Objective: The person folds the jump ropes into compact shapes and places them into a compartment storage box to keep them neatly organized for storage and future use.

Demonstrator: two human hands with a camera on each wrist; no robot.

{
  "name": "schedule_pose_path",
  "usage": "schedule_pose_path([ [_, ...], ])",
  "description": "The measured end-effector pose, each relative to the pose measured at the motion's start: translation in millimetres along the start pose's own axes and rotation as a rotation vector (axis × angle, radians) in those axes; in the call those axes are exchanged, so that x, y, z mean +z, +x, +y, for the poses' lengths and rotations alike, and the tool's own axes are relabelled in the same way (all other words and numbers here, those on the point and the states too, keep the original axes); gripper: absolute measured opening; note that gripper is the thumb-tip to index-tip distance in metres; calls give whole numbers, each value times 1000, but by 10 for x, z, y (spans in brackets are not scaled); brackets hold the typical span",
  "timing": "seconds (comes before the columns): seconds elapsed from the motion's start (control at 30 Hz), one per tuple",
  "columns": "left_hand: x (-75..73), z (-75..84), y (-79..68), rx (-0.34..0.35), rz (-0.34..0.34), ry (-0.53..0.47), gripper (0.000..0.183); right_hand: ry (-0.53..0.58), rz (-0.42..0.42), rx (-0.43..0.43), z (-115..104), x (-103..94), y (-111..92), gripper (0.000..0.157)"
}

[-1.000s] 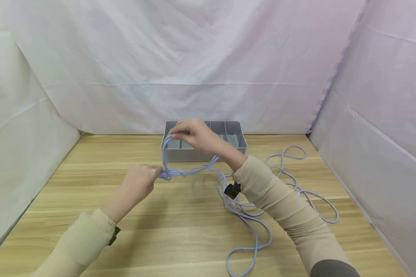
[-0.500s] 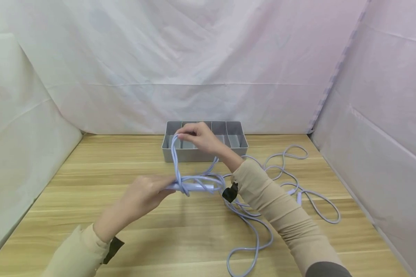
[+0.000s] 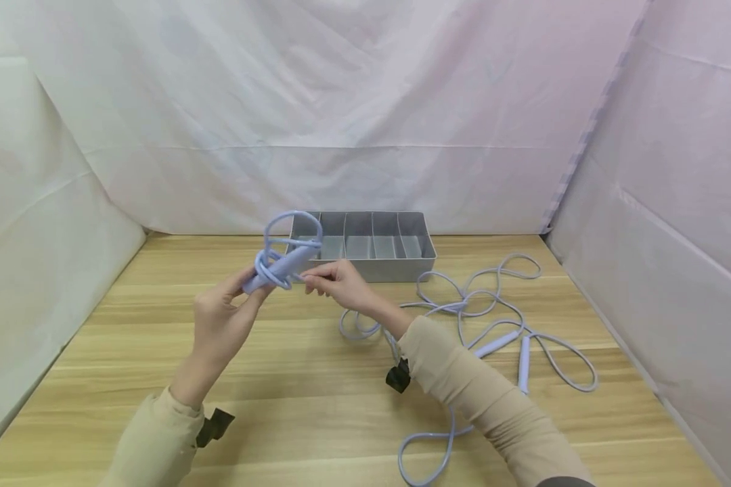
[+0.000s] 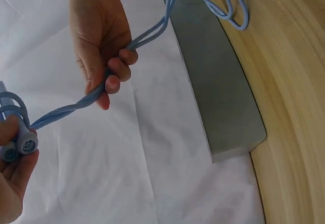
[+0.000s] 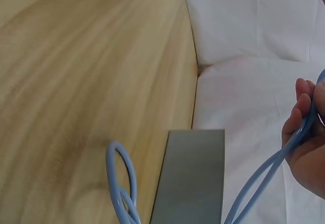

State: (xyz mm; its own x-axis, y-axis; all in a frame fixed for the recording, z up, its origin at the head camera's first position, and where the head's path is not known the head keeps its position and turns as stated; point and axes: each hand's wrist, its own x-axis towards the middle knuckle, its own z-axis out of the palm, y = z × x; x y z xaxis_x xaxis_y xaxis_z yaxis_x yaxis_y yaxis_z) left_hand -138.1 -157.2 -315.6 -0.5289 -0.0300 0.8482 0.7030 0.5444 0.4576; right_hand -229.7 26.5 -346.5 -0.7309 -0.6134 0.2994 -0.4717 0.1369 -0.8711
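Note:
Raised in front of the box is a lavender-blue skipping rope (image 3: 289, 264), its cord wrapped around the handles and a loop standing up above them. My left hand (image 3: 222, 318) holds the handles from below between thumb and fingers. In the left wrist view, two handle ends (image 4: 27, 141) show side by side in that hand. My right hand (image 3: 344, 284), just right of the bundle, pinches the doubled cord (image 4: 66, 109), which runs twisted from the handles. Beyond the right fingers the cord trails toward the table; part of it is hidden by the right forearm.
A grey divided box (image 3: 396, 272) stands at the back of the wooden table (image 3: 176, 284), against the white curtain. Loose cord (image 3: 560, 341) lies in loops at the right, with two lavender handles, one being a slim handle (image 3: 524, 365) near the right sleeve.
My left hand has turned upward and lifted the handles. My right hand has moved down from above the box to the right of the bundle, and the cord now wraps the handles.

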Motion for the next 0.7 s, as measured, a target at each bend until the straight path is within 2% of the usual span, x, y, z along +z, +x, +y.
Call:
schedule_pose_path([
  [0.2,5,-114,-25,-166,91,-10,26,-27,7,0,-14,85,-79,21],
  [0.5,19,-229,-69,-366,74,-99,26,52,53,116,26,134,-128,22],
  [0.7,40,-344,-44,-496,130,-131,26,89,71,220,-32,198,-194,28],
])
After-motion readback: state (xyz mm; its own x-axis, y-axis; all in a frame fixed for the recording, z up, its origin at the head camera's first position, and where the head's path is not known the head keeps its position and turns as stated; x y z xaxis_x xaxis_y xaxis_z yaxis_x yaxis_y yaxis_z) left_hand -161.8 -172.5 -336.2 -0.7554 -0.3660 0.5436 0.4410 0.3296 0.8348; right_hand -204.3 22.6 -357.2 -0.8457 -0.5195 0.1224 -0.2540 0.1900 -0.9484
